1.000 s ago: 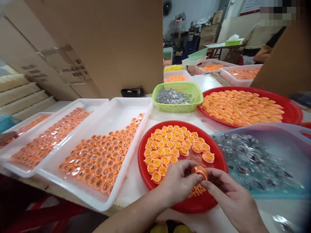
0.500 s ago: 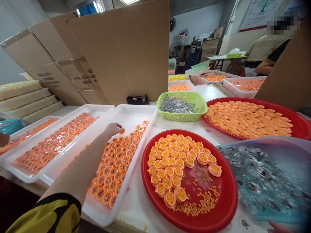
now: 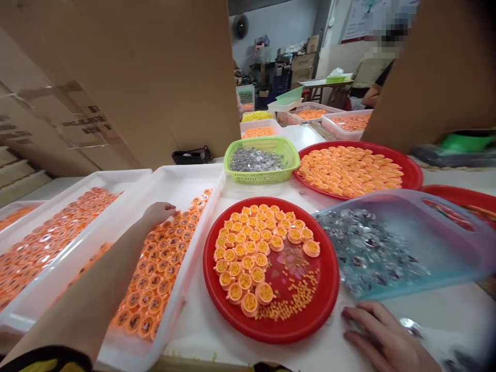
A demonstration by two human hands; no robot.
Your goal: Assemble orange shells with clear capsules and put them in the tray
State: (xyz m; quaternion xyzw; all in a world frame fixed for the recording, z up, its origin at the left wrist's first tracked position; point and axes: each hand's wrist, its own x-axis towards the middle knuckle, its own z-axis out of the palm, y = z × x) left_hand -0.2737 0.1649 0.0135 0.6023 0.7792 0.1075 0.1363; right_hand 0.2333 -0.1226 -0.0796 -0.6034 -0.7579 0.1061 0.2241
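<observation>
1. Head camera: the round red plate (image 3: pixel 294 326) holds orange cups (image 3: pixel 240 250) and loose yellow grains (image 3: pixel 304 294).
2. At its nine o'clock, the white tray (image 3: pixel 182 183) carries printed cups (image 3: pixel 172 243); the forearm (image 3: pixel 85 289) hides some.
3. Left hand (image 3: pixel 158 211), at ten o'clock, is over this tray; its fingertips are unclear, so I am not able to judge its grip.
4. At twelve, the green basket (image 3: pixel 261 177) contains silvery pieces (image 3: pixel 253 159).
5. Right hand (image 3: pixel 383 330), at four, is near one shiny piece (image 3: pixel 411 327); blur hides its grip.
</observation>
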